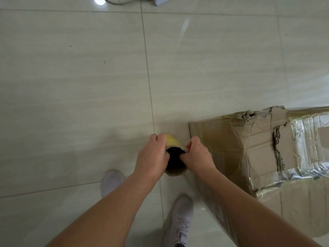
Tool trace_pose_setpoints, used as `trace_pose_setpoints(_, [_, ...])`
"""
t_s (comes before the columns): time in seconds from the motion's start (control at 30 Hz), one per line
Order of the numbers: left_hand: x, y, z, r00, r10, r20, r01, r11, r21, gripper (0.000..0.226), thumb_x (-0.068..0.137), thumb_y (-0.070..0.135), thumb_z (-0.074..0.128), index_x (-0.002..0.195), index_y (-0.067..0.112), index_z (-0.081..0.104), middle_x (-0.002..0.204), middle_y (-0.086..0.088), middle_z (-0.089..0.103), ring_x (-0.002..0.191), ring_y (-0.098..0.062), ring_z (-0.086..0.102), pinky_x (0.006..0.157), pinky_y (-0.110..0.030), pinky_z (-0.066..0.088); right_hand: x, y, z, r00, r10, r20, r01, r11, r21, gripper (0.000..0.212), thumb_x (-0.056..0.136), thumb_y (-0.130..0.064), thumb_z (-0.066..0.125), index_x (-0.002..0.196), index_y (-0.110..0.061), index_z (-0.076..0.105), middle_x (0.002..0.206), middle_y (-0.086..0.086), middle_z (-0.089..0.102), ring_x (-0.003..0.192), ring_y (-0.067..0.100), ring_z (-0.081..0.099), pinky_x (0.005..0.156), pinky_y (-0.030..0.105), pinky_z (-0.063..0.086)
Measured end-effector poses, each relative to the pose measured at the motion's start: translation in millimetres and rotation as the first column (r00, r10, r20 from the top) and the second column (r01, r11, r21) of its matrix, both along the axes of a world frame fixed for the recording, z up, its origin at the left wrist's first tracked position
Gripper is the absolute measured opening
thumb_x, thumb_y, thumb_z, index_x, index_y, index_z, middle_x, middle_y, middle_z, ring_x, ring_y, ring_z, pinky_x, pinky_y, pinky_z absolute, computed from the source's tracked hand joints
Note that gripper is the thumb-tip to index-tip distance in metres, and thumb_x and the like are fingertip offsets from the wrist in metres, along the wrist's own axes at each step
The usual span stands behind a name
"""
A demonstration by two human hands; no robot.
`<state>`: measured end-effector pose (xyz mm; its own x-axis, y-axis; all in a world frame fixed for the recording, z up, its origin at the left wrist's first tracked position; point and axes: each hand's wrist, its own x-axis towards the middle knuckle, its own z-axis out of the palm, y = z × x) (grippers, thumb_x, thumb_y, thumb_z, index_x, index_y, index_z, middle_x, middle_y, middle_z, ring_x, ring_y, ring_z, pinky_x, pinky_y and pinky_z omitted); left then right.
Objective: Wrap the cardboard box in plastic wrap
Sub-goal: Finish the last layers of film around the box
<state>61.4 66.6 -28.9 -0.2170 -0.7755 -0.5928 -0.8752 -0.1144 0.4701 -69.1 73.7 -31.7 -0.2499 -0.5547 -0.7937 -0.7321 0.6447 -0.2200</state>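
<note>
floor (71,86): glossy beige tiles, thin grout lines | left sneaker (112,182): pale, set ahead of right sneaker (180,220) | top edge: grey cable (121,1) beside white object (160,0), cut off

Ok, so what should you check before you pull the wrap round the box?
1. Both hands on the roll: left hand and right hand grip the top end of the roll of plastic wrap. Ok.
2. Film joined from roll to box: cannot tell.
3. Is the cardboard box sound? Its top corner is torn. Not ok.
4. Box top covered: bands of wrap leave bare cardboard. Not ok.
5. Feet out of the way: shoes stand beside the box, apart from it. Ok.
</note>
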Motion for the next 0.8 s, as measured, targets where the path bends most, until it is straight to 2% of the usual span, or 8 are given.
trace_pose_setpoints(0.1, [-3,-3,0,0.992,-0.121,0.045,0.122,0.992,-0.035,0.019,0.088,0.008,0.045,0.106,0.014,0.04,0.107,-0.005,0.042,0.085,-0.024,0.048,0.058,-0.032,0.031,3,8,1,0.994,-0.105,0.023,0.101,0.987,0.127,0.027,0.085,-0.01,0.057,0.107,-0.007,0.042,0.096,0.008,0.053,0.087,0.025,0.053,0.071,0.031,0.041])
trace_pose_setpoints(0.23, [-5,-17,-2,0.97,-0.235,0.056,0.237,0.97,-0.051,0.021,0.088,0.006,0.044,0.107,0.014,0.04,0.107,-0.006,0.045,0.095,-0.026,0.05,0.06,-0.033,0.032,8,-2,-3,0.996,-0.086,-0.005,0.086,0.994,0.061,0.028,0.088,-0.004,0.052,0.114,-0.001,0.042,0.114,0.017,0.056,0.104,0.033,0.056,0.072,0.03,0.038])
trace_pose_setpoints(0.33, [1,-29,-4,0.994,-0.108,0.024,0.108,0.994,-0.023,0.019,0.088,0.006,0.048,0.104,0.012,0.04,0.104,-0.008,0.047,0.078,-0.025,0.046,0.06,-0.033,0.031,11,-24,-6,0.994,0.103,-0.04,-0.104,0.995,-0.006,0.027,0.089,-0.002,0.048,0.114,0.001,0.042,0.12,0.02,0.05,0.11,0.034,0.052,0.079,0.032,0.04])
trace_pose_setpoints(0.43, [7,-36,-8,1.0,0.006,-0.012,-0.006,1.0,-0.026,0.017,0.088,0.008,0.05,0.1,0.013,0.038,0.1,-0.006,0.046,0.072,-0.021,0.042,0.058,-0.032,0.031,15,-47,-6,0.945,0.324,-0.05,-0.327,0.943,-0.068,0.017,0.089,0.001,0.044,0.105,-0.003,0.04,0.12,0.02,0.048,0.109,0.036,0.051,0.082,0.036,0.04])
trace_pose_setpoints(0.53, [6,-41,-10,0.995,0.082,-0.061,-0.085,0.995,-0.044,0.017,0.087,0.009,0.05,0.099,0.014,0.039,0.098,-0.003,0.044,0.07,-0.02,0.045,0.056,-0.03,0.032,15,-65,-5,0.799,0.586,-0.131,-0.6,0.792,-0.112,0.017,0.09,0.002,0.04,0.104,-0.008,0.038,0.117,0.017,0.048,0.107,0.033,0.051,0.078,0.035,0.039])
trace_pose_setpoints(0.63, [1,-49,-13,0.986,0.127,-0.111,-0.133,0.99,-0.05,0.016,0.087,0.008,0.05,0.099,0.013,0.041,0.095,-0.002,0.043,0.07,-0.021,0.046,0.057,-0.031,0.033,10,-78,-7,0.7,0.684,-0.202,-0.713,0.685,-0.151,0.019,0.091,0.0,0.039,0.109,-0.007,0.04,0.112,0.013,0.048,0.102,0.028,0.048,0.077,0.034,0.04])
trace_pose_setpoints(0.73, [-7,-54,-13,0.978,0.148,-0.146,-0.159,0.985,-0.061,0.019,0.086,0.003,0.046,0.092,0.015,0.034,0.092,-0.002,0.04,0.07,-0.02,0.041,0.057,-0.03,0.03,1,-78,-8,0.73,0.649,-0.214,-0.682,0.706,-0.19,0.02,0.089,-0.001,0.041,0.108,-0.006,0.042,0.11,0.012,0.049,0.099,0.027,0.048,0.075,0.033,0.039])
trace_pose_setpoints(0.8, [-11,-53,-13,0.979,0.135,-0.153,-0.148,0.986,-0.077,0.022,0.085,0.0,0.044,0.091,0.017,0.03,0.093,-0.002,0.037,0.073,-0.02,0.04,0.058,-0.031,0.03,-3,-74,-7,0.844,0.505,-0.18,-0.534,0.821,-0.201,0.021,0.087,-0.003,0.045,0.108,-0.004,0.044,0.11,0.012,0.05,0.097,0.029,0.049,0.074,0.033,0.038])
